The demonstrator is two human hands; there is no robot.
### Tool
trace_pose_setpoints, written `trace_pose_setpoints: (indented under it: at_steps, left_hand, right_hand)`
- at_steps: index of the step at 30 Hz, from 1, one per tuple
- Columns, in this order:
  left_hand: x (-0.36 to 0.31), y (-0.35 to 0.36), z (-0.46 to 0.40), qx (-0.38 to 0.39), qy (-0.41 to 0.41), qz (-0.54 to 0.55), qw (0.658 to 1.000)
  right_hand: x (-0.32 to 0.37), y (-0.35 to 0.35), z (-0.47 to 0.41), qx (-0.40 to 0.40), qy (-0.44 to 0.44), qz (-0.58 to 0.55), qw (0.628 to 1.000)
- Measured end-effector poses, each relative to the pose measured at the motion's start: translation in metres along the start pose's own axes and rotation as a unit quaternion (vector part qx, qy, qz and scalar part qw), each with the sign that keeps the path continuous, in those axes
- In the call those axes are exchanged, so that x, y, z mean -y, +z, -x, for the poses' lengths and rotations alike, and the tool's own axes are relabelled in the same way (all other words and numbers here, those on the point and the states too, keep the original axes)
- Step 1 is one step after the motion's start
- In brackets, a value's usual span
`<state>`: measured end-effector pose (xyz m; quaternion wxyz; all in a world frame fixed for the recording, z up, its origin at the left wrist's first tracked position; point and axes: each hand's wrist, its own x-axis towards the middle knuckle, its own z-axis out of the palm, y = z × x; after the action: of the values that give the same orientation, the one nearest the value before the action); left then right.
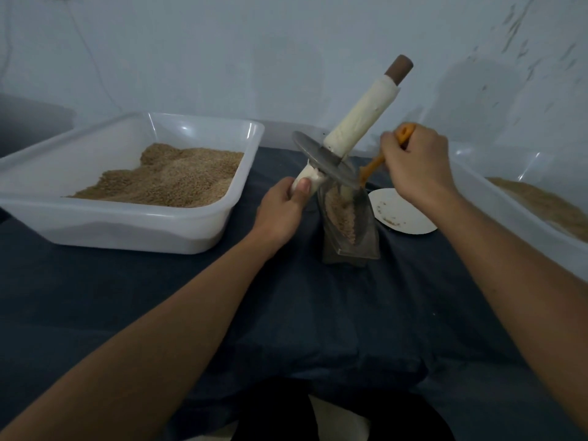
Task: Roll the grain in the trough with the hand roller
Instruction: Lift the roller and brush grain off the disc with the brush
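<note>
A narrow dark metal trough (369, 237) stands on the dark cloth with brownish grain (342, 214) in it. The hand roller (359, 119) is a grey metal disc (321, 160) on a cream-wrapped axle with a brown end, and it is tilted steeply, far end up. My left hand (283, 211) grips the axle's near end beside the trough. My right hand (416, 163) grips an orange spoon (370, 168) whose tip reaches down to the trough, just behind the disc.
A clear plastic tub (127, 227) of tan grain sits at the left. Another tub (496, 198) with grain lies at the right edge. A white paper plate (401, 214) with a few grains lies right of the trough. A pale wall stands close behind.
</note>
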<state>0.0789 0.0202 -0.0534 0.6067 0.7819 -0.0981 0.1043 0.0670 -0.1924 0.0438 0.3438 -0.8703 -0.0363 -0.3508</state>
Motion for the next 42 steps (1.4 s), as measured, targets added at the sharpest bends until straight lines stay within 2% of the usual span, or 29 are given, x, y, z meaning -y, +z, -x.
trace_pose_setpoints:
  at_steps: [4, 10, 17, 23, 26, 29, 36, 42]
  left_hand:
    - [-0.002, -0.001, 0.001, -0.004, -0.007, 0.01, 1.0]
    - [0.001, -0.002, -0.003, -0.02, 0.001, 0.018, 1.0]
    - [0.005, 0.0, -0.007, -0.024, -0.007, 0.027, 0.999]
    - [0.003, 0.0, -0.005, -0.019, -0.005, 0.019, 1.0]
    - [0.002, 0.0, -0.003, -0.018, -0.005, 0.01, 1.0]
    - [0.002, -0.001, -0.003, -0.014, -0.006, 0.015, 1.0]
    - [0.003, 0.0, -0.004, -0.03, -0.013, 0.031, 0.999]
    - [0.003, -0.001, -0.004, -0.023, -0.005, 0.036, 0.999]
  right_hand:
    - [-0.002, 0.013, -0.009, -0.028, -0.011, -0.001, 1.0]
    - [-0.011, 0.039, -0.002, 0.018, 0.022, -0.016, 0.999]
    - [-0.008, 0.005, 0.008, 0.085, 0.024, 0.0, 0.996]
    - [-0.004, -0.003, -0.009, 0.005, 0.017, -0.015, 1.0]
    - [-0.006, 0.017, -0.006, 0.019, -0.003, 0.009, 1.0]
    - [-0.013, 0.029, 0.004, 0.048, 0.031, -0.02, 0.998]
    - [-0.01, 0.0, 0.009, 0.084, 0.057, -0.042, 0.994]
    - [0.012, -0.031, 0.002, 0.047, 0.018, -0.079, 0.996]
